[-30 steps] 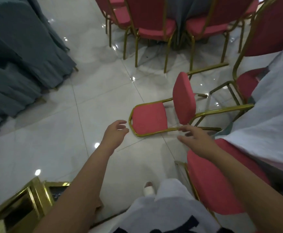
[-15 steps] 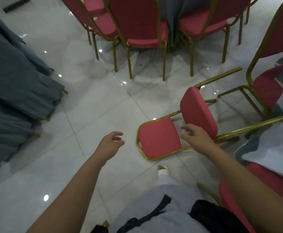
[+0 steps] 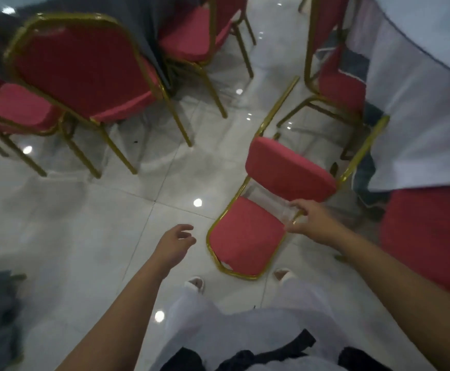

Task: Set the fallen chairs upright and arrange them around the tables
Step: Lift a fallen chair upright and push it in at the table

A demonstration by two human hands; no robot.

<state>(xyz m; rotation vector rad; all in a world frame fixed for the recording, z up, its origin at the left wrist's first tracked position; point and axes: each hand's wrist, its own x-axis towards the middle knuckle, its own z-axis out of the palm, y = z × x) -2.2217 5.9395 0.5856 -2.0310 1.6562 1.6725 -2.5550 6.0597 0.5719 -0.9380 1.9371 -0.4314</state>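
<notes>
On your left, an upright chair (image 3: 84,68) stands close, its gold legs splayed toward the gap, so a wide swing can clip them. Your left hand (image 3: 174,243) hovers over the tiles, fingers loose and holding nothing, just beside the fallen chair (image 3: 248,242). That chair lies on its back at your feet, backrest flat on the floor and seat standing up. Your right hand (image 3: 312,223) grips the gold side rail where back meets seat, though with the blur I can't say how fully the fingers wrap it. Lifted one-handed from that side, the chair is likely to twist as it rises and skid on the glossy floor (image 3: 84,236). Further right, its legs point toward the white tablecloth (image 3: 419,116) and could snag the cloth or knock the neighbouring chair (image 3: 336,84).
</notes>
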